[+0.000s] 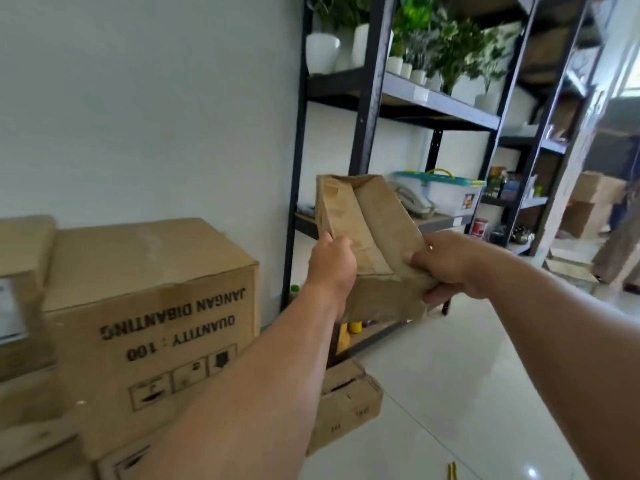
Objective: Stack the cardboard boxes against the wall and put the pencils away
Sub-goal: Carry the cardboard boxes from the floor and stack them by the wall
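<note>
I hold a small worn cardboard box (375, 237) up in the air, tilted, in front of the black shelf. My left hand (332, 261) grips its left side and my right hand (450, 268) grips its lower right corner. A large cardboard box (145, 299) with upside-down print stands stacked against the white wall at the left, on top of other boxes. Another small cardboard box (346, 403) lies on the floor beside the stack. Two yellow pencils (453, 472) lie on the floor tiles at the bottom edge.
A black metal shelf unit (367, 109) stands to the right of the stack, with potted plants, a plastic container (446, 192) and a telephone on it. More shelves and cardboard boxes (595, 199) lie further back right. A further box (20, 271) sits at far left.
</note>
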